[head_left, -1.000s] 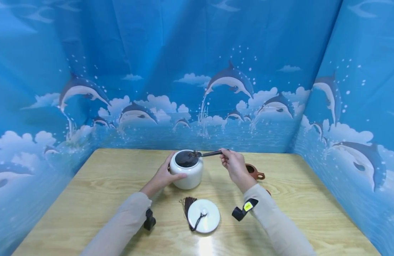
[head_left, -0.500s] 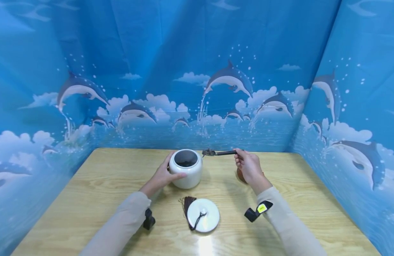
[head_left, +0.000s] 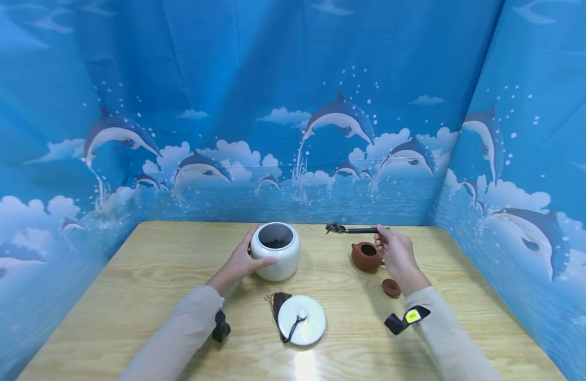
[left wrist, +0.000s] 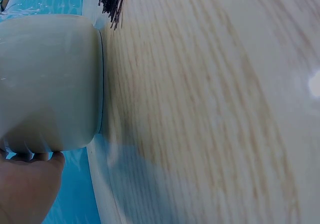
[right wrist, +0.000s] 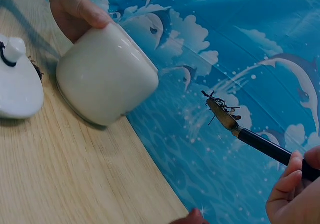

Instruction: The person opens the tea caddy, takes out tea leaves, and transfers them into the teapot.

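- The spoon (head_left: 362, 230) is hanging in the air over the far part of the table (head_left: 169, 254), to the right of the white jar (head_left: 280, 262).
- Dark dry leaves (head_left: 335, 228) are sitting in its bowl, and some are poking over the edge. Going slow and flat should be working best, because tipping or shaking could be dropping bits.
- The right hand (head_left: 396, 254) is pinching the spoon's handle well back from the leaves, so a little wobble may be turning into a big one.
- The brown pot (head_left: 366, 258) is standing to the near right of the leaves, with its top hole showing and its spout pointing left.
- Its little lid (head_left: 391, 288) is lying nearer, to the right.
- The left hand (head_left: 240, 264) is gripping the jar, well apart from the right hand. A gentle, steady hold should be doing fine.
- The big lid (head_left: 312, 323) is lying nearest, with a dark tassel (head_left: 280, 304) resting on its left.
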Action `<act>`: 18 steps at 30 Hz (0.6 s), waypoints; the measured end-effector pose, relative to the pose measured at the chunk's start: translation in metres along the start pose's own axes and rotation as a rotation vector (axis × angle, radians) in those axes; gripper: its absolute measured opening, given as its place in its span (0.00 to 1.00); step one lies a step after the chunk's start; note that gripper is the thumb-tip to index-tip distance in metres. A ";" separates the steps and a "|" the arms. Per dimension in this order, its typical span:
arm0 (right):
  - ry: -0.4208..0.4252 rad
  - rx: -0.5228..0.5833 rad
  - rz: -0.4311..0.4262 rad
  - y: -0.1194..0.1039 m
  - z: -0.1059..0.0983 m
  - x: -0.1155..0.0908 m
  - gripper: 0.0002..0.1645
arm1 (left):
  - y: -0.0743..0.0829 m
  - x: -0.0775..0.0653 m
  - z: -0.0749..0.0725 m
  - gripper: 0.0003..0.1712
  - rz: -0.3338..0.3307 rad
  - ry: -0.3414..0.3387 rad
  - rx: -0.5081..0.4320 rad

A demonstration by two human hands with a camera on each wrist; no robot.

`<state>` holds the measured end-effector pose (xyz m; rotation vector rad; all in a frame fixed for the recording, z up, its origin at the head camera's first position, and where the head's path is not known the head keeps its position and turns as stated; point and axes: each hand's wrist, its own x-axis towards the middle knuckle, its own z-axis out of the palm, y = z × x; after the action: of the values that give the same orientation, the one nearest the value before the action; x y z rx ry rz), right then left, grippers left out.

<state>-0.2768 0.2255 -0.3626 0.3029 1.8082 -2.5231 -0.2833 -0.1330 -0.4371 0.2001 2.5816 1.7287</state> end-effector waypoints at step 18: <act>0.135 0.069 -0.039 -0.006 -0.069 -0.004 0.18 | 0.000 0.001 0.001 0.65 -0.015 -0.004 -0.005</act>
<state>-0.2640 0.2918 -0.3778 0.4554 1.7904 -2.6558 -0.2839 -0.1321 -0.4375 0.1841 2.5694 1.7272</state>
